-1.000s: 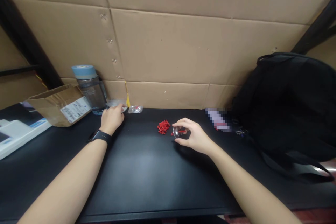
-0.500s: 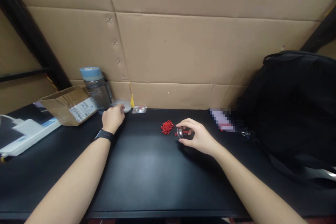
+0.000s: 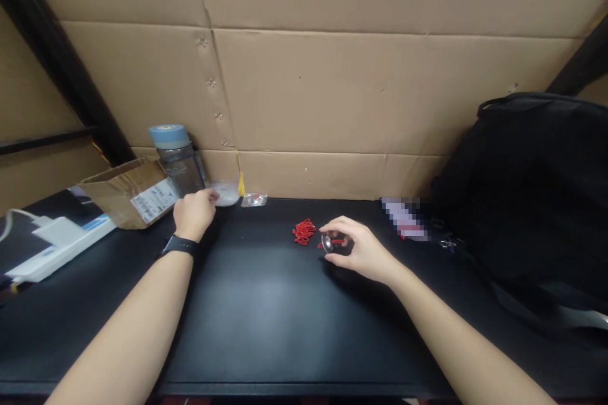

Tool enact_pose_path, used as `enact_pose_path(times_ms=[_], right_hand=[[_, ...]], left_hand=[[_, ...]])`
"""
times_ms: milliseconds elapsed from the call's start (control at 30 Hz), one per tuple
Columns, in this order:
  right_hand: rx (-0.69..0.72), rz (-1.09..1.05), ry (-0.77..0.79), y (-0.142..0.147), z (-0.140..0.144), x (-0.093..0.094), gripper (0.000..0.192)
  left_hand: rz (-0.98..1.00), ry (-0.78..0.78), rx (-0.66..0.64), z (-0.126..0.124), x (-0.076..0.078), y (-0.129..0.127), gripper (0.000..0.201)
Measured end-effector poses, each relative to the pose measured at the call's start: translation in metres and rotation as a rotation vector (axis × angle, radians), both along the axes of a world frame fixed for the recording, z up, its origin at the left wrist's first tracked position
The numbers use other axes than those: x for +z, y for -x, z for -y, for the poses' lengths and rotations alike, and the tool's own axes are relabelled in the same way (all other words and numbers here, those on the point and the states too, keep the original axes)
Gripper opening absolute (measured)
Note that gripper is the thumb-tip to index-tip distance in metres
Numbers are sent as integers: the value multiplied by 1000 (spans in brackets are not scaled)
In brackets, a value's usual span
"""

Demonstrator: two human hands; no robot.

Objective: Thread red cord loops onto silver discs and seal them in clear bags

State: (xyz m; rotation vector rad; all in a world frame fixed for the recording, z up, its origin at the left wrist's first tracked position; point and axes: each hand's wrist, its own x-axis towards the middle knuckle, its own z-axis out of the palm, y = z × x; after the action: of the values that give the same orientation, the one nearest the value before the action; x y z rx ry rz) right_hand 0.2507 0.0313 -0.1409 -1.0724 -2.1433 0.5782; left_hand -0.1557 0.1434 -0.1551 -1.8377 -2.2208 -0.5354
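My right hand [image 3: 358,247] pinches a small round, shiny clear-and-silver disc [image 3: 327,242] between thumb and fingers, just above the black table. A bit of red cord shows behind the disc, within the curve of the fingers. Left of it lies a small pile of red cord loops [image 3: 304,231]. My left hand [image 3: 194,214] is at the back left with its fingers curled together, beside a clear plastic tub [image 3: 228,193] with whitish contents. What those fingers hold, if anything, is hidden. A small clear packet [image 3: 254,200] with something red inside rests right of the tub.
Behind the left hand stand a blue-lidded bottle [image 3: 178,161] and an open cardboard box [image 3: 126,193]. A white power strip [image 3: 57,253] lies at far left. At right are a pale purple item [image 3: 401,215] and a black backpack [image 3: 532,196]. A cardboard wall [image 3: 313,95] closes the back.
My left hand has drawn slightly left, away from the tub, showing more of it. My right hand keeps its pinch on the disc. The view has shifted a little.
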Motion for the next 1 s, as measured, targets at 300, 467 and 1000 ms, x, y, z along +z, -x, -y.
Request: enact_pose_path(times_ms=[300,467,1000], right_hand=[[-10,10,-50,-2,-2,1,44],[-38,-5,-94,-11,-5,4,44],[-126,29,-189,-33,-10,15,42]], left_hand=[[-72,-205,-87,22,37,-8,28],[22,-294,-396,52,57,-64,17],[-49,240,-1244,153,19,-184,12]])
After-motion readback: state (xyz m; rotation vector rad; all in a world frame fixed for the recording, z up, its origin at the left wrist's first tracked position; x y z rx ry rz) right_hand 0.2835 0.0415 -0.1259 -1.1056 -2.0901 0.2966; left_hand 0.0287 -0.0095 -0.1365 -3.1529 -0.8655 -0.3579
